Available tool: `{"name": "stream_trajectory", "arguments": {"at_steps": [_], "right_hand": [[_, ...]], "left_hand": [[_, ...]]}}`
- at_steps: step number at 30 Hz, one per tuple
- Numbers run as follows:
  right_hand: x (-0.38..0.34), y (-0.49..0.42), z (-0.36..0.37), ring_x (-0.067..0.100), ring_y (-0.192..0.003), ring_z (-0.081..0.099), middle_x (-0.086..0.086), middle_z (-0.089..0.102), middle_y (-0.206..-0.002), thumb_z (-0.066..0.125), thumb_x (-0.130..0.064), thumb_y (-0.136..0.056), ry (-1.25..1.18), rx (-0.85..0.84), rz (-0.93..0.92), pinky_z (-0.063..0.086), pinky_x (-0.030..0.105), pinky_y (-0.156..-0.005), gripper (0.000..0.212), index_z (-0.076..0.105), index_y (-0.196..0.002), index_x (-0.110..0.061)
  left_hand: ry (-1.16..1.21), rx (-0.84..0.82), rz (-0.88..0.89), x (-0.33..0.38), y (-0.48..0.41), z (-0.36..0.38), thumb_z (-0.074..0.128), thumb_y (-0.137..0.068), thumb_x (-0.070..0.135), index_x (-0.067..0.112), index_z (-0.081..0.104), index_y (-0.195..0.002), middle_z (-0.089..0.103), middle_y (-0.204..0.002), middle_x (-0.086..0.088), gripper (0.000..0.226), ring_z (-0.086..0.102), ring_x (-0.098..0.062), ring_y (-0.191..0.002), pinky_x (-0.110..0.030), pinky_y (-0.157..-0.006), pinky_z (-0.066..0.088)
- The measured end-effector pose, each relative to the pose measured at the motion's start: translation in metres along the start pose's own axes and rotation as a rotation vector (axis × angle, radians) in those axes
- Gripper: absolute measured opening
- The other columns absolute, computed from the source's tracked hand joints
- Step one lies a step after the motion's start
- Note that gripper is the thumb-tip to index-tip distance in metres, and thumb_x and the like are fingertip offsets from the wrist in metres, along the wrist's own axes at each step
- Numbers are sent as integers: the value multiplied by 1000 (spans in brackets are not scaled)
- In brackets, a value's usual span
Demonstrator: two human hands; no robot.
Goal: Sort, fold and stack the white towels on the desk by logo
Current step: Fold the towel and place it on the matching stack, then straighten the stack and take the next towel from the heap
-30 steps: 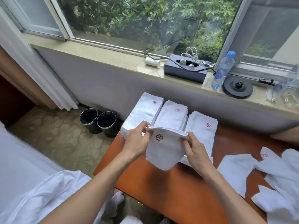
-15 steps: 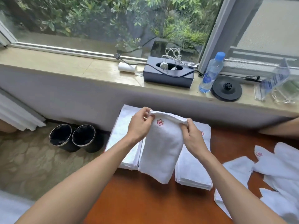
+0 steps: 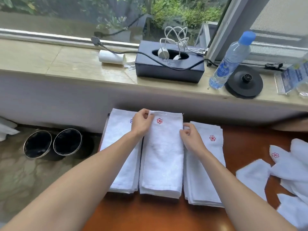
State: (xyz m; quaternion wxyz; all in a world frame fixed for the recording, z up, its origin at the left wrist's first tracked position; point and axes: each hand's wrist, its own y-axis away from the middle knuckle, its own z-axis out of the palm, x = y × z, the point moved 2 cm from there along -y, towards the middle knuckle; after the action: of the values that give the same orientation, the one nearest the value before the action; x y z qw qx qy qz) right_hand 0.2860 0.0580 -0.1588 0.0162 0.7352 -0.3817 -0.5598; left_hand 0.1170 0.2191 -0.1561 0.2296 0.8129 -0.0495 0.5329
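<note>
Three stacks of folded white towels lie side by side on the orange-brown desk (image 3: 243, 140). The left stack (image 3: 120, 160) shows a blue logo. On the middle stack lies a folded towel with a red flower logo (image 3: 162, 157). My left hand (image 3: 141, 125) pinches that towel's far left corner. My right hand (image 3: 191, 138) rests at its right edge, fingers loosely curled and holding nothing. The right stack (image 3: 205, 172) also shows a red logo. A heap of unfolded towels (image 3: 293, 170), one with a red logo, lies at the desk's right side.
The windowsill behind holds a white roll (image 3: 111, 57), a black box with cables (image 3: 169, 66), a water bottle (image 3: 230, 60) and a round black base (image 3: 244, 84). Two black bins (image 3: 53, 144) stand on the floor left of the desk.
The folded red-logo towel has come down from the air onto the middle stack. My right hand has let go of its corner and slid down the right edge.
</note>
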Motion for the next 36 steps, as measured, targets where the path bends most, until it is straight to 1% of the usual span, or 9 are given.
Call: {"name": "stream_trajectory", "arguments": {"at_steps": [3, 6, 11, 15, 20, 25, 28, 32, 36], "right_hand": [[25, 27, 8, 7, -73, 68, -4, 68, -99, 55, -30, -101, 12, -30, 45, 54, 22, -59, 38, 43, -135, -41], [48, 65, 14, 1, -63, 61, -16, 63, -92, 55, -30, -103, 41, -29, 35, 51, 19, -56, 51, 33, -147, -43], [77, 134, 28, 6, -92, 69, -24, 67, -109, 54, -32, -102, -38, -64, 69, 57, 29, -78, 57, 27, -147, -55], [77, 160, 38, -6, -123, 58, -28, 57, -137, 51, -35, -104, -58, -80, 78, 50, 31, -105, 55, 28, -153, -45], [70, 167, 40, 9, -148, 39, -11, 40, -161, 46, -33, -107, 41, -96, 65, 35, 38, -122, 61, 22, -163, -25], [68, 173, 32, 9, -126, 53, -5, 52, -151, 46, -32, -106, 138, -134, 64, 43, 26, -101, 55, 30, -158, -24], [74, 181, 27, 12, -123, 57, -8, 55, -141, 46, -36, -105, 171, -135, 85, 47, 31, -102, 57, 32, -158, -24], [91, 203, 23, -1, -92, 60, -16, 55, -112, 47, -36, -105, 200, -110, 94, 45, 9, -73, 54, 34, -157, -27], [102, 231, 17, 0, -99, 59, -17, 55, -114, 51, -32, -103, 202, -68, 115, 46, 13, -82, 52, 40, -153, -28]], "left_hand": [[16, -20, -85, -8, 6, 3, 60, -95, 30, 28, 60, -106, 66, -90, 4, 11, 61, -8, -74, -20, -58, 47], [-7, -103, -95, -18, 37, 2, 59, -94, 27, 36, 44, -127, 62, -101, 4, 37, 63, -10, -81, -28, -69, 50], [-83, -221, -88, -53, 129, -9, 58, -97, 24, 42, 16, -154, 54, -122, 10, 73, 61, -5, -99, -24, -77, 52], [-124, -270, -64, -75, 186, -16, 57, -97, 17, 42, 28, -153, 48, -146, -3, 68, 54, -30, -127, -47, -105, 50], [-140, -152, -73, -80, 202, -22, 55, -99, 16, 28, 50, -138, 58, -128, -6, 40, 59, -21, -106, -44, -98, 53], [-313, -251, 47, -81, 214, -27, 54, -99, 16, 24, 52, -132, 44, -128, 4, 35, 57, -4, -101, -28, -93, 51], [-396, -312, 102, -87, 227, -32, 53, -99, 21, 29, 54, -126, 36, -122, 14, 28, 56, 3, -95, -13, -73, 49], [-502, -298, 218, -90, 240, -38, 58, -98, 21, 25, 59, -125, 37, -127, 11, 28, 52, -5, -107, -26, -89, 49], [-573, -296, 363, -72, 248, -35, 63, -93, 13, 19, 62, -129, 43, -139, 1, 37, 41, -19, -125, -33, -99, 43]]}}
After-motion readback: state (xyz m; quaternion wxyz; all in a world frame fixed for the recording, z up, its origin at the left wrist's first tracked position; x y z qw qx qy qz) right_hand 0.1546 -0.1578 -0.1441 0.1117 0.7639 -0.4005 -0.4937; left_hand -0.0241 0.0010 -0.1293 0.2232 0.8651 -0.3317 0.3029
